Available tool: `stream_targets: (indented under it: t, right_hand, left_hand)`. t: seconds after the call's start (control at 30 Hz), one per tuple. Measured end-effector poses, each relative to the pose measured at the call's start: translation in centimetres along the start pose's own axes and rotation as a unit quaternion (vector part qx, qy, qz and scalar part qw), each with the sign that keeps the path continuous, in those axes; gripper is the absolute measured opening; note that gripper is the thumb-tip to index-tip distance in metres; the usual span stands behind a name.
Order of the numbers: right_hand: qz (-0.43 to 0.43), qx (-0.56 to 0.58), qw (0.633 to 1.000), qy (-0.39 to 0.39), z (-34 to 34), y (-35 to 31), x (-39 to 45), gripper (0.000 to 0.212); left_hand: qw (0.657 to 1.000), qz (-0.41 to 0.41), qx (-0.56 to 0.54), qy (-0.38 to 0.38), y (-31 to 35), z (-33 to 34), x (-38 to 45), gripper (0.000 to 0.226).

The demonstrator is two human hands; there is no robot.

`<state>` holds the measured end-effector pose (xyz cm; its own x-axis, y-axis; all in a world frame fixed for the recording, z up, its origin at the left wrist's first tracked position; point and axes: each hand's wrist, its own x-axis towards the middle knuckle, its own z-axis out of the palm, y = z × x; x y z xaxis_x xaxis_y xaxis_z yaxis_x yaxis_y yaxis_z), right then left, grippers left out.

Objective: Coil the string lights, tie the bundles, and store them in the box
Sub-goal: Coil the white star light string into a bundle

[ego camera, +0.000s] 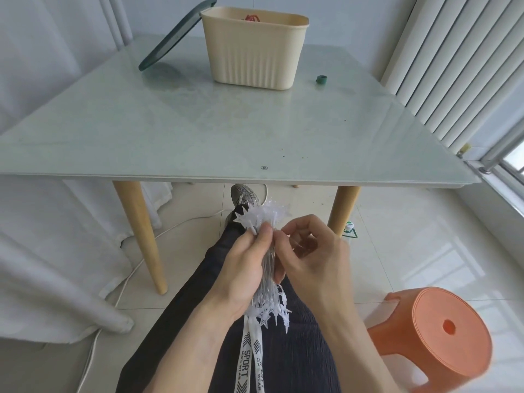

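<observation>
The left hand [243, 268] grips the coiled string lights [266, 217]; the right hand's [314, 256] fingers [283, 232] pinch something unclear, seemingly tying. Next, likely the box [255, 49].

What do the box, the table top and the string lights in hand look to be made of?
Box: likely matte beige plastic, with moulded ribbed walls. Table top: seemingly glass or a glossy sheet, pale green, reflecting the box. String lights: translucent white plastic stars on clear wire, apparently.
</observation>
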<state>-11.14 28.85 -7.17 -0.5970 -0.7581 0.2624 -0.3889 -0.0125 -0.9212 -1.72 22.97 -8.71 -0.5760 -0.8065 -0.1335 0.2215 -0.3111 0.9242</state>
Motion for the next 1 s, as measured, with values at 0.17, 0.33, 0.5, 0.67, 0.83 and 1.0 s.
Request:
stream_targets:
  t: [0.17,0.33,0.5,0.67,0.83,1.0]
  right_hand:
    - [-0.061,-0.058,0.994,-0.064,0.0,0.6,0.2,0.023]
    - [-0.009,-0.008,0.974,-0.224,-1.8,0.7,0.9,0.042]
    - [0.023,-0.045,0.982,-0.181,-4.6,2.4,1.5,0.007]
    - [0.116,0.118,0.96,-0.225,-6.1,4.7,1.5,0.027]
    - [0.162,0.1,0.972,-0.141,-5.7,6.4,0.9,0.02]
    - [0.063,0.074,0.992,0.076,-4.0,5.6,1.4,0.022]
  left_hand:
    - [1.0,0.005,-0.013,0.025,0.3,0.0,0.0,0.048]
    - [0.993,0.032,-0.047,0.106,0.0,-0.4,0.6,0.034]
    - [0.979,0.076,-0.11,0.153,0.5,-1.2,1.4,0.03]
    - [0.98,0.099,-0.13,0.114,0.3,-1.0,1.2,0.028]
    - [0.975,0.097,-0.181,0.089,1.1,-0.3,1.4,0.028]
    - [0.984,0.097,-0.14,0.054,1.5,1.8,2.0,0.028]
